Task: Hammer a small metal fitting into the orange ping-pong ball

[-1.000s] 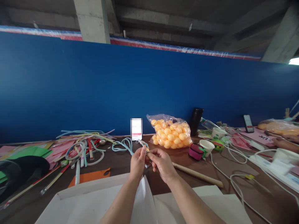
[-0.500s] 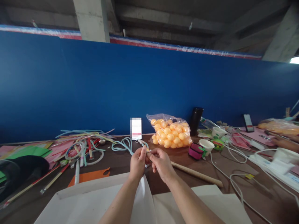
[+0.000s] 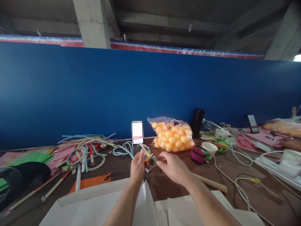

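Note:
My left hand is closed around a small orange ball, with a pale, shiny round spot on the side facing up. Close to its right, a small white box of dark little bits sits on the table; its near part is partly behind my fingers. My right hand hovers just right of the box, fingers bent and thumb apart from the forefinger. Nothing shows between them. Behind both hands stands a clear plastic bag full of orange balls. A pale blue cord lies looped beyond my left hand.
A wooden stick lies beneath my right forearm. White paper sheets cover the near edge. Paper cups, a magenta pouch and white cables are at right; tubes and coloured paper at left. Another person's hand shows far right.
My right hand has parted from my left and moved right, beside the small box. The orange ball in my left hand and the box's contents now show more clearly.

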{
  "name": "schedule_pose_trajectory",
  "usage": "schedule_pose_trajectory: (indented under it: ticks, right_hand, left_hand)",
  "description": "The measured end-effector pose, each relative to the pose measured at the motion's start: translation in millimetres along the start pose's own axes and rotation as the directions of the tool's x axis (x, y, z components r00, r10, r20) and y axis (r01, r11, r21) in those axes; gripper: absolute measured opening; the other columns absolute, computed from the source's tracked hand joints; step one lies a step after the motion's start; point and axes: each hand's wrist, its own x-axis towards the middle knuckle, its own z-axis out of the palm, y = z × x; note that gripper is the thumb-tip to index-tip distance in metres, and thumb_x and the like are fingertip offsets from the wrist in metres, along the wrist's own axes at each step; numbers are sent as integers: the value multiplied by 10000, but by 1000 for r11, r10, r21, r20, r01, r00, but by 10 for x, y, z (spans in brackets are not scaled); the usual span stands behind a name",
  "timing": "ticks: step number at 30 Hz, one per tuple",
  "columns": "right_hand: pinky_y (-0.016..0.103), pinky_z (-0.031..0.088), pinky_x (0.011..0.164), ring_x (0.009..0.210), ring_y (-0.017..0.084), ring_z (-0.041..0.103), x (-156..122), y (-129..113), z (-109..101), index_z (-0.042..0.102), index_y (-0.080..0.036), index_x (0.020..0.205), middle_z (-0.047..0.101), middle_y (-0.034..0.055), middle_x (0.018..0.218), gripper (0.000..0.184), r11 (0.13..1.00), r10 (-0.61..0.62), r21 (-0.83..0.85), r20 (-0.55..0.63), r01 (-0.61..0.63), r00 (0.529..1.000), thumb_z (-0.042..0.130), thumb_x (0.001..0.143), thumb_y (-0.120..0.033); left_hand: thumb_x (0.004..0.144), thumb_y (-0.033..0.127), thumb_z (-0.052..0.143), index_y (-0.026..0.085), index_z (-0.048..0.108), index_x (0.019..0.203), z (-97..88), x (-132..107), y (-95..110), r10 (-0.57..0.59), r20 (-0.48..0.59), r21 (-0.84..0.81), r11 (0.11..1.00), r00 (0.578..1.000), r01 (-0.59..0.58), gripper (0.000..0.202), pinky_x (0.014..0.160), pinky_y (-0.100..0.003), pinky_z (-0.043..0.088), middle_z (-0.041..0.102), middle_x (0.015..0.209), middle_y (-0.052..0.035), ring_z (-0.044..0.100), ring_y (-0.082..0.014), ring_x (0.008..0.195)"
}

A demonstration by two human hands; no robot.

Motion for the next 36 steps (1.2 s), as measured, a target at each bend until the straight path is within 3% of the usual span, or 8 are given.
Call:
schedule_pose_trajectory:
  ticks: [2, 3, 11, 23, 26, 29, 32, 36]
  right_hand:
    - [337, 475, 691, 855, 257, 672, -51, 58, -100, 604, -204, 897, 707, 65, 885, 153, 911, 57, -412, 56, -29, 997, 552, 827, -329]
    - [362, 470, 699, 864, 287, 670, -74, 95, -129, 615, -187, 890, 706, 88, 882, 149, 878, 80, -477, 70, -37, 994, 580, 801, -302]
    - [393, 453, 727, 1001, 349, 600, -138, 503, -44, 633, -123, 1012, 632, 175, 1045, 331, 810, 186, -575, 65, -115, 980, 528, 711, -33]
    - [304, 430, 789, 943, 234, 600, -53, 717, 24, 598, -179, 957, 612, 79, 991, 263, 895, 87, -437, -38, -95, 995, 534, 719, -85]
    - [310, 462, 810, 904, 216, 608, -89, 617, -6, 590, -190, 982, 613, 69, 991, 232, 974, -89, -225, -218, 39, 972, 519, 777, -107]
    - [315, 480, 868, 958, 220, 608, -152, 501, -47, 595, -199, 1059, 627, 85, 1028, 199, 956, -285, -37, -338, 290, 897, 505, 881, -201]
    - [300, 480, 904, 1002, 209, 608, -221, 398, -50, 587, -228, 1153, 637, 77, 1074, 250, 908, -383, 41, -327, 418, 864, 493, 921, -225]
    - [286, 496, 861, 949, 190, 623, -269, 319, 3, 583, -248, 1182, 637, 62, 1030, 271, 904, -402, 59, -221, 423, 889, 455, 946, -214]
  left_hand:
    - [717, 643, 593, 146, 653, 818, 6, -8, 1, 7, -11, 0, 1000, 1000, -7, 510, 450, -228, 448, 545, 569, 12, 495, -107, 449]
    - [706, 649, 600, 146, 653, 811, 10, -15, 5, 12, -18, 1, 1000, 1000, -12, 517, 440, -224, 440, 539, 550, 13, 492, -107, 440]
    - [735, 682, 537, 141, 638, 801, 31, -38, 52, 9, -55, 19, 1000, 998, -8, 554, 412, -215, 418, 510, 475, 24, 476, -103, 398]
    - [646, 609, 690, 118, 661, 889, -35, 44, 15, -84, -49, -213, 974, 995, 72, 549, 444, -197, 442, 593, 691, -21, 514, -85, 501]
    - [651, 579, 706, 107, 659, 884, -30, 46, 46, -102, -42, -253, 963, 994, 88, 528, 456, -203, 457, 603, 711, -33, 525, -87, 515]
    - [677, 550, 704, 91, 654, 896, -22, 44, 57, -97, -27, -256, 963, 995, 87, 510, 462, -205, 463, 602, 720, -42, 529, -86, 519]
    - [685, 555, 694, 98, 649, 885, -16, 38, 44, -96, -37, -231, 969, 995, 85, 501, 453, -201, 453, 591, 720, -32, 523, -83, 517]
    - [702, 569, 671, 113, 643, 872, -10, 32, 28, -84, -28, -217, 973, 996, 77, 487, 458, -195, 440, 557, 669, -1, 510, -80, 514]
